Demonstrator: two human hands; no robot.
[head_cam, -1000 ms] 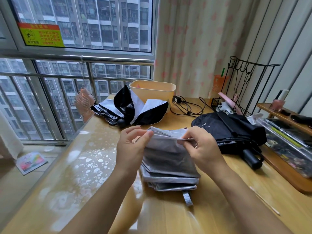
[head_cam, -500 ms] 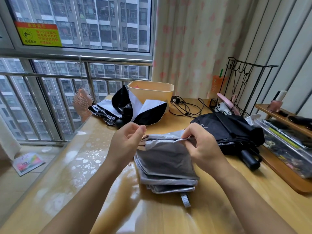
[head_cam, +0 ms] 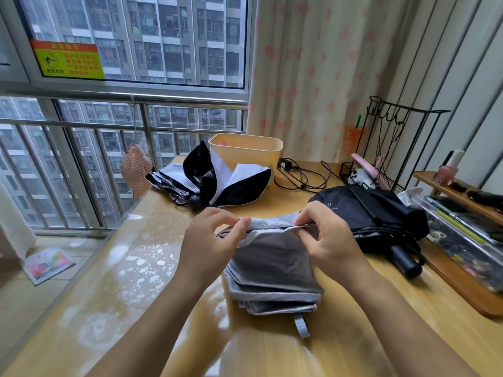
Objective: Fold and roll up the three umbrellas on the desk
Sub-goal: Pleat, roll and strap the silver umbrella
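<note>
The worktop (head_cam: 272, 349) ends on our left in a straight edge along the window railing (head_cam: 81, 123), and a broad glossy strip of it runs between that edge and the grey umbrella (head_cam: 275, 265), with more bare wood nearer to us around its strap (head_cam: 302, 325). The grey umbrella lies in the middle in flat stacked folds. Our left hand (head_cam: 209, 240) pinches the top fold at its far left corner, and our right hand (head_cam: 329, 240) grips the same fold at the far right, fingers curled over it. The black-and-white umbrella (head_cam: 217, 180) sprawls loose at the back, touching the yellow tub (head_cam: 245, 153), where we make out only something pink inside. The black umbrella (head_cam: 375, 213) lies just beside our right hand, against the clear box (head_cam: 462, 246) of small items. The wire basket (head_cam: 351, 170) holds white and pink things.
</note>
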